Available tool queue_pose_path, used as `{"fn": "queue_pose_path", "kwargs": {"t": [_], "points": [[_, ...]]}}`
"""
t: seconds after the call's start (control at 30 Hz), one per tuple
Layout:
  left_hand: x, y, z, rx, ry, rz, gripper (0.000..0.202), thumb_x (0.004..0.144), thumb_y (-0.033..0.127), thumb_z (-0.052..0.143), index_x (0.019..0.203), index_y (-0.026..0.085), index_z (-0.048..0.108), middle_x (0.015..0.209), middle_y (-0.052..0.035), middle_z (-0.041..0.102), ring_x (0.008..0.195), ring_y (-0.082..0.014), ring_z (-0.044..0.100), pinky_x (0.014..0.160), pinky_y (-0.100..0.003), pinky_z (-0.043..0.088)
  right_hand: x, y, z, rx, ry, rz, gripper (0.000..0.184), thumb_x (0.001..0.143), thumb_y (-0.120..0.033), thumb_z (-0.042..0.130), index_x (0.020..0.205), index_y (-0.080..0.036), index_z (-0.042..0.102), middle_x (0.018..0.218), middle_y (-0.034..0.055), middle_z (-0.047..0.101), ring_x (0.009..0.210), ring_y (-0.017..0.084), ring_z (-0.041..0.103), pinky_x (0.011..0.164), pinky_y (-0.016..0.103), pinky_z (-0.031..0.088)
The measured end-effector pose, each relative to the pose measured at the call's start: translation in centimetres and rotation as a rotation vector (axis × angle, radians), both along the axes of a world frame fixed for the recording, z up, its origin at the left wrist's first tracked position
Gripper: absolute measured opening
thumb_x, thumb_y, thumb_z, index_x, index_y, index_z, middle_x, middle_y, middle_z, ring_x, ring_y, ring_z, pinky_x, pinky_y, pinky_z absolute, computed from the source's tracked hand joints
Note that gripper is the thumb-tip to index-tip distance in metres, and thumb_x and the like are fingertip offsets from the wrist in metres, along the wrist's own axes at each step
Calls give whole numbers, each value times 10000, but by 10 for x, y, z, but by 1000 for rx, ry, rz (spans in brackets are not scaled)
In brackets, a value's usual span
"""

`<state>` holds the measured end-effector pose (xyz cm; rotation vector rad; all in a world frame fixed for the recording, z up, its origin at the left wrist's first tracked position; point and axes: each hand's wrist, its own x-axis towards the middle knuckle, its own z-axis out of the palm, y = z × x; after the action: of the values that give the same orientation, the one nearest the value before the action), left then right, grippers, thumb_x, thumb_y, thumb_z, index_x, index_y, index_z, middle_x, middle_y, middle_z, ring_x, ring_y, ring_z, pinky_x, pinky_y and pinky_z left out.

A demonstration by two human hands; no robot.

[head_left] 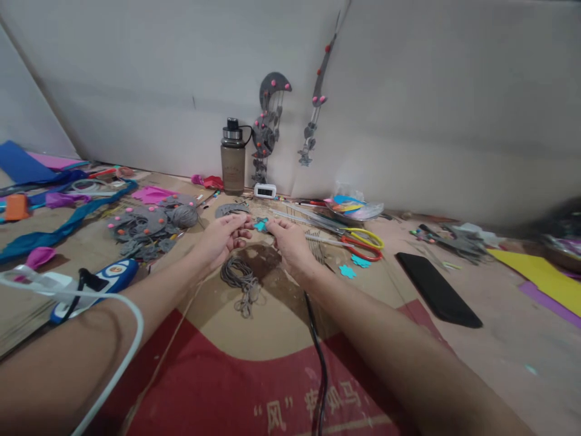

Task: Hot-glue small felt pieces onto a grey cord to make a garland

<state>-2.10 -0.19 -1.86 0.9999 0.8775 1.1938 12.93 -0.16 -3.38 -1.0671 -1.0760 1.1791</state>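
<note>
Head view shows us a teal flower (261, 224) raised between our hands, above the cardboard (272, 336) that covers the middle of the tabletop (503, 363). As far as we can judge, cutting is done for this piece, since its lobed outline looks complete. Two more flowers (347, 271) lie loose to the right, just beside the scissors (363, 247) with red handles, so we take them as cut but unattached. Grey cord (240, 278) sits in a loose coil below our hands, and we see no strand of it joined to the flower, though a thin one would be hard to make out. Against the wall, two grey hangings (274, 82) with pink and orange dots look largely assembled, while the felt pile (145, 224) at our left carries similar dots and lies heaped. Our right hand (290, 242) is nearly closed, thumb and forefinger pinching the flower's right edge. Our left hand (229, 236) is half curled, its fingertips drawn together at the flower's left side; we cannot tell whether they grip it, touch it or stop just short. Nearby, the blue tool (102, 284) lies beyond our left forearm, and the phone (438, 290) lies right of our right forearm, apart from both hands.
</note>
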Motion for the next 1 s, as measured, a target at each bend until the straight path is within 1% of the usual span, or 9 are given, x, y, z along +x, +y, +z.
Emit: {"fn": "queue_pose_path", "kwargs": {"t": [0.1,0.23,0.3,0.37,0.47,0.57,0.7,0.83,1.0], "points": [[1,0,-9,12,-1,-25,250,729,322,690,856,114,634,779,-40,620,565,-62,529,459,-163,371,-2,-2,0,-1,84,10,214,624,-366,630,645,-176,534,572,-70,456,486,59,285,488,238,222],[5,-4,-16,60,82,68,284,696,378,710,758,118,616,655,-1,566,492,-50,461,420,-163,309,-5,-3,-3,14,142,16,238,605,-389,636,658,-183,529,547,-83,429,473,61,260,469,241,198],[4,-6,-15,105,101,126,288,686,383,710,753,117,621,634,8,552,485,-49,454,423,-166,300,-6,-3,-4,29,148,21,241,603,-394,627,669,-185,529,553,-86,420,474,61,251,466,239,189],[2,-6,-11,144,79,149,284,680,374,709,764,114,631,642,6,554,500,-51,467,443,-171,316,-6,-4,-5,49,140,16,245,606,-399,618,681,-185,527,564,-88,419,477,60,247,471,235,195],[0,-6,-6,179,42,87,297,683,372,699,815,110,657,685,-16,589,551,-69,510,488,-186,360,-7,-6,-6,70,85,13,255,621,-415,610,699,-184,535,565,-88,426,476,61,252,483,232,216],[1,-7,-5,198,57,19,321,672,375,700,848,107,675,702,-42,625,591,-97,551,516,-204,391,-10,-11,-6,91,25,23,259,623,-418,615,693,-180,541,571,-80,456,481,63,270,490,230,232],[5,-9,-7,210,106,19,323,622,358,739,816,108,671,651,-31,618,553,-100,543,495,-207,386,-13,-17,-5,111,-34,34,252,635,-419,600,679,-179,539,557,-62,468,499,75,316,499,224,260],[6,-12,-4,208,198,45,289,614,348,747,740,108,646,618,-25,602,543,-98,543,494,-204,392,-13,-17,-5,160,-59,22,235,638,-399,589,683,-174,544,601,-40,517,566,93,408,565,225,328],[5,-16,1,209,315,75,264,630,348,726,734,121,639,625,-18,591,548,-95,544,445,-182,339,-11,-15,-6,191,-141,-1,224,641,-375,586,709,-163,558,640,-33,533,599,95,420,580,221,333]]}}
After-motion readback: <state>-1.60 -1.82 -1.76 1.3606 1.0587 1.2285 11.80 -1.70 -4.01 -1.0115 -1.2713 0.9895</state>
